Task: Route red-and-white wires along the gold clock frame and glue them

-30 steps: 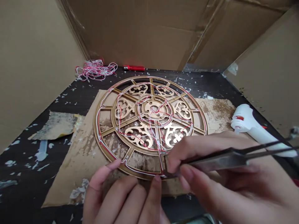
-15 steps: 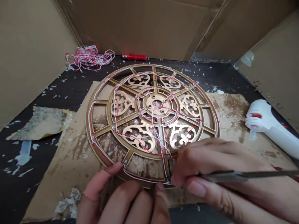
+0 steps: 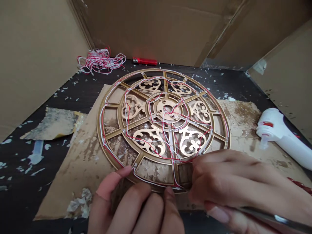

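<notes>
A round gold openwork frame (image 3: 139, 158) with spokes and scrollwork lies on brown cardboard. Thin red and white wires (image 3: 153, 182) run along its rim, inner ring and centre. My left hand (image 3: 136, 208) grips the near rim, two fingertips pressing on the edge and the other fingers curled. My right hand (image 3: 231, 182) is closed around a slim dark metal tool (image 3: 265, 214), whose shaft points to the lower right; its working end is hidden. The right fingertips are at the near right rim, beside the wires, and cover part of it.
A white glue gun (image 3: 275, 130) lies at the right. At the back are a tangle of red and white wire (image 3: 102, 61) and a red lighter (image 3: 145, 61). Worn sandpaper (image 3: 55, 123) sits at left on the dark table. Cardboard walls (image 3: 156, 29) enclose the space; glue scraps (image 3: 81, 203) lie about.
My right hand has shifted slightly right and down, and the tool's shaft now tilts lower. My left hand stays on the rim. The whole view has moved a little.
</notes>
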{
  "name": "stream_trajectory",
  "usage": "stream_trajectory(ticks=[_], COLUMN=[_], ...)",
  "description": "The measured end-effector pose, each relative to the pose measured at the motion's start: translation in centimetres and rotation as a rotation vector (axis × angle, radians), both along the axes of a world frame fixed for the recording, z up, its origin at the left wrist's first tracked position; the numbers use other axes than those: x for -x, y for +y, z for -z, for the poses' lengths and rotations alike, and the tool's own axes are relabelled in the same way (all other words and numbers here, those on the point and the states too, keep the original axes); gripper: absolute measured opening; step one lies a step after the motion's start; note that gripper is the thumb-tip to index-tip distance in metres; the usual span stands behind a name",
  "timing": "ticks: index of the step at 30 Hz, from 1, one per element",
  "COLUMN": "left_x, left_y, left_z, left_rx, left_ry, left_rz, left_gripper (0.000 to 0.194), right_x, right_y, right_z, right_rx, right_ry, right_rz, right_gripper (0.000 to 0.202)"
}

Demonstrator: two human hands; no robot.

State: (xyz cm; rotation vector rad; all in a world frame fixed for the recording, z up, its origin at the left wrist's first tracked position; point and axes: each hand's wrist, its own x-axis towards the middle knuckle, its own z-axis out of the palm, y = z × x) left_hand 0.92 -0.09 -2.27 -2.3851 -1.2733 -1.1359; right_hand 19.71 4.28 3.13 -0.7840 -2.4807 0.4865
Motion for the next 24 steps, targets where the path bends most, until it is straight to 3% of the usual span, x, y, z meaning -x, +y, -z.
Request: stream_trajectory(ticks=[3, 9, 14, 18, 24], left_x=[-0.1, -0.2, 0.3, 0.3, -0.1], left_y=[0.1, 0.3, 0.0, 0.0, 0.6], left_z=[-0.3, -0.4, -0.2, 0.0, -0.3], left_rx=[-0.001, 0.004, -0.023, -0.032, 0.015], left_ry=[0.001, 0.004, 0.008, 0.042, 0.026], left_rz=[-0.007, -0.016, 0.041, 0.043, 0.014], left_gripper=[0.017, 0.024, 0.026, 0.014, 0.021], right_x=[0.2, 0.5, 0.3, 0.7, 0.6], right_y=[0.1, 0.0, -0.4, -0.7, -1.1], right_z=[0.1, 0.5, 0.6, 0.4, 0.8], right_rx=[0.094, 0.006, -0.157, -0.304, -0.430], right_ry=[0.094, 0.149, -0.088, -0.294, -0.383], right_rz=[-0.064, -0.018, 0.014, 0.036, 0.014], right_gripper=[0.025, 0.032, 0.032, 0.034, 0.035])
